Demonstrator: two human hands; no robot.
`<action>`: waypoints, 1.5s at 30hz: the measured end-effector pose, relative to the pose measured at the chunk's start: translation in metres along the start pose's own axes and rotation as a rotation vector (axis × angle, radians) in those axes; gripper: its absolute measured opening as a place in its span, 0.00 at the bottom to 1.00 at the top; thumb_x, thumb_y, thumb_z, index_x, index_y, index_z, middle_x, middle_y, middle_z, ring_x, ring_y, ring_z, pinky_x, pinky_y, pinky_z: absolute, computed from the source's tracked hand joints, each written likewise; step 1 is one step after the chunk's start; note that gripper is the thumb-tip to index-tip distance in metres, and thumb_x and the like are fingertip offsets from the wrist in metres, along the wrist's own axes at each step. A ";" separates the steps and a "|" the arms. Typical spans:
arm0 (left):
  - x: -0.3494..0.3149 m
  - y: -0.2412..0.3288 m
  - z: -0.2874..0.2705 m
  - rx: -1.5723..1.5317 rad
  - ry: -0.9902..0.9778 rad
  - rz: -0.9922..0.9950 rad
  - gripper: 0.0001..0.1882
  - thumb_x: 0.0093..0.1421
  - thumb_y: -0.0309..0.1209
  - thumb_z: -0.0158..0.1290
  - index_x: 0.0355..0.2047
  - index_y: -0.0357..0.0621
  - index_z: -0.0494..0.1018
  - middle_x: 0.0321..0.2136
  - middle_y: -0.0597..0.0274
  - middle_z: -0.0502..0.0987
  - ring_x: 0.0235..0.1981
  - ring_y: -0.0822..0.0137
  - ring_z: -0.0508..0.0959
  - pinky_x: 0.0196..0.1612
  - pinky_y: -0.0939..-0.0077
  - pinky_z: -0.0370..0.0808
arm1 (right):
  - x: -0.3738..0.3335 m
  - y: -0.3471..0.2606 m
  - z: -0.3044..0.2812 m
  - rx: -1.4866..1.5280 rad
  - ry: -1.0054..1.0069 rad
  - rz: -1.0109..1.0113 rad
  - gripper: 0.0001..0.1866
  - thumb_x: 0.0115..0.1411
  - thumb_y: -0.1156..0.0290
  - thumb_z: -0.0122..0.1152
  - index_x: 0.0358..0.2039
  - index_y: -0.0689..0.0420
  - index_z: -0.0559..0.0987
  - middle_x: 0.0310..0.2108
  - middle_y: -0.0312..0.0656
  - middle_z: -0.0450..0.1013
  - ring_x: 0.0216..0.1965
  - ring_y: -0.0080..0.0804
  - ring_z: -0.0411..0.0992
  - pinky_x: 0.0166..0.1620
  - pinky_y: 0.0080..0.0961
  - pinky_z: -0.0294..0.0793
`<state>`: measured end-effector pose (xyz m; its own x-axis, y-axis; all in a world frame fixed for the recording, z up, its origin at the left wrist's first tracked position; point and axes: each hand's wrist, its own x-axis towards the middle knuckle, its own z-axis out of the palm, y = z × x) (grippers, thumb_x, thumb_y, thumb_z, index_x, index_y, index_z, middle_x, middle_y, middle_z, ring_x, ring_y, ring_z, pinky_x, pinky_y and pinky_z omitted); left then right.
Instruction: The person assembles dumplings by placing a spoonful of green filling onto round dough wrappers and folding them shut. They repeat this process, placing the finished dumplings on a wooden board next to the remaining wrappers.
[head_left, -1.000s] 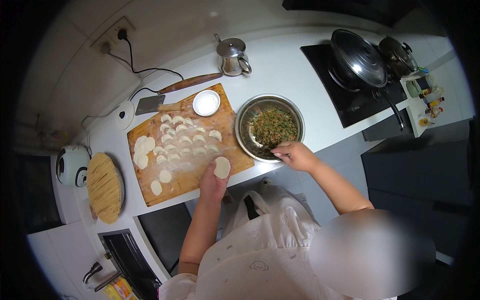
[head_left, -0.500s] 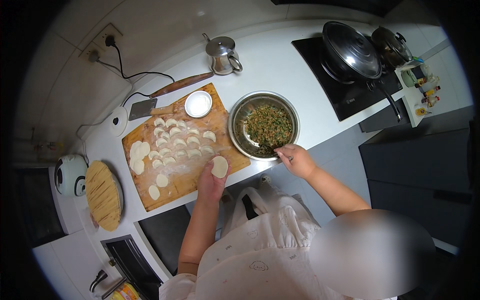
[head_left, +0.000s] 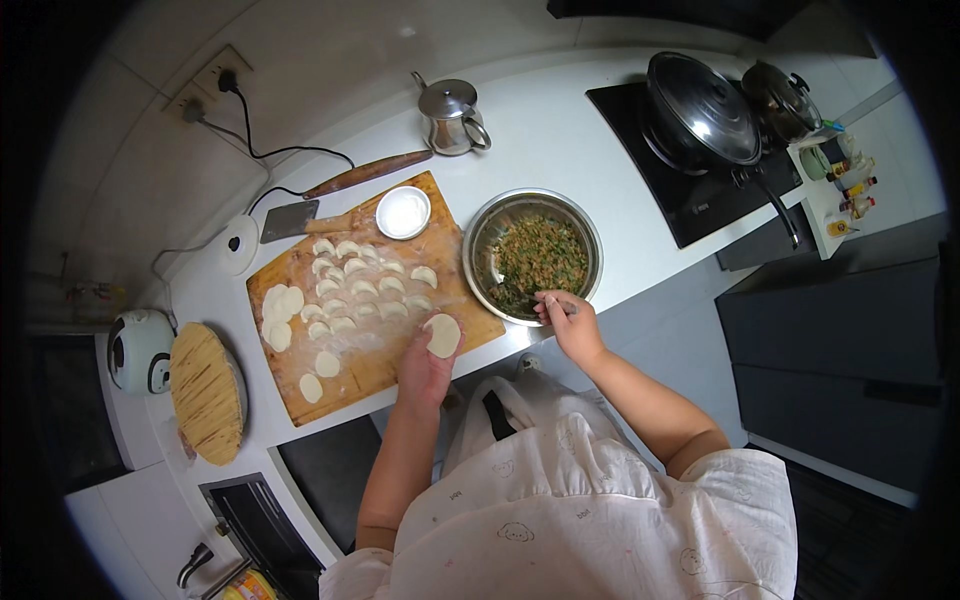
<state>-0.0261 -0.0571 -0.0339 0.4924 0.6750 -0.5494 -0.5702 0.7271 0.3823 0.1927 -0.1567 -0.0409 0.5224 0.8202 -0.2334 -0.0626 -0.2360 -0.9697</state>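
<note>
A round dumpling wrapper [head_left: 443, 336] lies flat on the fingers of my left hand [head_left: 427, 370], held over the near edge of a floured wooden board [head_left: 390, 368]. My right hand [head_left: 573, 325] grips a metal spoon [head_left: 569, 307] at the near rim of a steel bowl [head_left: 594, 235]. Minced filling with green bits [head_left: 540, 258] fills part of this bowl; the spoon's far end is hard to make out. Rows of folded dumplings [head_left: 361, 287] cover the board's middle. Several overlapping wrappers [head_left: 283, 305] sit at its left, and two single wrappers [head_left: 326, 364] lie nearer me.
Beyond the dumplings are a white bowl of flour [head_left: 403, 212], a cleaver [head_left: 289, 221], a rolling pin [head_left: 367, 174] and a steel pot [head_left: 449, 118]. A lidded wok [head_left: 705, 108] stands on the black cooktop at right. A round woven lid [head_left: 206, 393] is at left.
My right hand has moved slightly left and inward over the bowl's rim with the spoon. The left hand still holds the wrapper in nearly the same place. The view has shifted a little.
</note>
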 end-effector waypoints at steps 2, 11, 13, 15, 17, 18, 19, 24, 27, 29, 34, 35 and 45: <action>0.001 0.000 -0.002 0.035 -0.008 0.023 0.16 0.61 0.25 0.36 0.48 0.34 0.61 0.46 0.44 0.68 0.49 0.53 0.69 0.52 0.61 0.69 | 0.009 0.004 0.001 0.154 0.001 0.095 0.12 0.62 0.71 0.45 0.39 0.65 0.74 0.28 0.40 0.74 0.28 0.22 0.71 0.34 0.18 0.72; 0.005 -0.005 0.004 0.106 -0.022 0.072 0.16 0.62 0.22 0.33 0.50 0.33 0.58 0.49 0.44 0.65 0.50 0.52 0.67 0.55 0.61 0.66 | 0.032 -0.011 -0.007 0.497 0.085 0.321 0.14 0.63 0.69 0.41 0.42 0.64 0.71 0.31 0.45 0.73 0.28 0.24 0.72 0.35 0.16 0.75; 0.007 -0.008 0.014 0.104 -0.042 0.057 0.16 0.62 0.22 0.32 0.51 0.33 0.58 0.49 0.44 0.64 0.51 0.52 0.67 0.55 0.61 0.65 | 0.032 -0.017 -0.013 0.553 0.094 0.317 0.14 0.63 0.69 0.41 0.43 0.64 0.71 0.32 0.45 0.73 0.28 0.23 0.72 0.35 0.15 0.75; 0.012 -0.012 0.027 0.085 -0.033 0.036 0.16 0.62 0.23 0.33 0.51 0.33 0.57 0.49 0.44 0.64 0.51 0.52 0.67 0.56 0.60 0.65 | 0.032 -0.016 -0.021 0.605 0.092 0.297 0.15 0.64 0.69 0.41 0.43 0.65 0.71 0.32 0.45 0.73 0.28 0.23 0.72 0.35 0.15 0.75; 0.021 -0.017 0.040 0.080 -0.009 0.008 0.16 0.63 0.23 0.33 0.51 0.34 0.57 0.49 0.45 0.64 0.51 0.52 0.67 0.56 0.60 0.64 | 0.031 -0.018 -0.030 0.676 0.092 0.299 0.15 0.64 0.69 0.41 0.44 0.65 0.70 0.32 0.45 0.73 0.28 0.23 0.72 0.35 0.15 0.75; 0.025 -0.020 0.046 0.088 0.000 -0.009 0.16 0.63 0.24 0.33 0.51 0.34 0.57 0.49 0.45 0.64 0.51 0.52 0.67 0.56 0.60 0.64 | 0.030 -0.018 -0.034 0.691 0.095 0.305 0.15 0.64 0.69 0.41 0.44 0.66 0.70 0.31 0.45 0.73 0.28 0.24 0.72 0.35 0.16 0.76; 0.030 -0.023 0.051 0.118 0.009 -0.030 0.16 0.63 0.24 0.33 0.51 0.35 0.56 0.49 0.46 0.64 0.51 0.52 0.66 0.56 0.60 0.64 | 0.029 -0.020 -0.038 0.701 0.098 0.297 0.15 0.64 0.69 0.41 0.44 0.66 0.70 0.31 0.45 0.73 0.28 0.24 0.72 0.35 0.16 0.76; 0.051 -0.036 0.071 0.107 0.044 -0.023 0.14 0.62 0.24 0.37 0.49 0.34 0.58 0.47 0.49 0.66 0.49 0.56 0.69 0.53 0.58 0.67 | 0.020 -0.023 -0.053 0.744 0.086 0.272 0.15 0.64 0.69 0.40 0.45 0.66 0.69 0.32 0.45 0.73 0.30 0.24 0.72 0.37 0.16 0.75; 0.050 -0.041 0.088 0.137 0.084 -0.002 0.14 0.62 0.24 0.37 0.49 0.34 0.57 0.47 0.50 0.66 0.48 0.56 0.69 0.53 0.58 0.67 | 0.016 -0.023 -0.059 0.756 0.068 0.245 0.15 0.64 0.69 0.40 0.45 0.66 0.69 0.34 0.46 0.72 0.31 0.24 0.72 0.37 0.17 0.75; 0.049 -0.043 0.092 0.150 0.089 0.004 0.15 0.62 0.24 0.37 0.49 0.34 0.57 0.47 0.50 0.66 0.48 0.56 0.69 0.52 0.58 0.68 | 0.015 -0.023 -0.061 0.781 0.070 0.231 0.15 0.64 0.70 0.39 0.45 0.66 0.68 0.34 0.46 0.72 0.31 0.25 0.72 0.38 0.17 0.75; 0.053 -0.046 0.086 0.147 0.078 0.007 0.15 0.62 0.24 0.36 0.49 0.35 0.57 0.47 0.50 0.66 0.48 0.57 0.69 0.52 0.59 0.69 | 0.016 -0.015 -0.066 0.816 0.088 0.233 0.15 0.64 0.70 0.38 0.45 0.66 0.68 0.34 0.47 0.72 0.31 0.25 0.72 0.38 0.18 0.75; 0.054 -0.047 0.083 0.140 0.077 0.004 0.15 0.62 0.25 0.36 0.49 0.35 0.57 0.47 0.50 0.66 0.48 0.57 0.69 0.51 0.60 0.69 | 0.016 -0.015 -0.066 0.833 0.084 0.237 0.15 0.64 0.70 0.38 0.45 0.66 0.68 0.34 0.47 0.72 0.31 0.25 0.72 0.38 0.18 0.75; 0.059 -0.057 0.084 0.103 0.018 -0.077 0.16 0.65 0.35 0.33 0.47 0.36 0.61 0.46 0.53 0.69 0.48 0.58 0.69 0.52 0.62 0.69 | 0.004 -0.036 -0.062 0.724 0.042 0.155 0.16 0.64 0.70 0.39 0.46 0.67 0.68 0.34 0.47 0.72 0.32 0.26 0.72 0.39 0.18 0.74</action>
<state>0.0909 -0.0482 -0.0257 0.5201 0.6150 -0.5927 -0.4604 0.7863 0.4120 0.2496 -0.1773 -0.0023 0.4933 0.7811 -0.3829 -0.6757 0.0669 -0.7341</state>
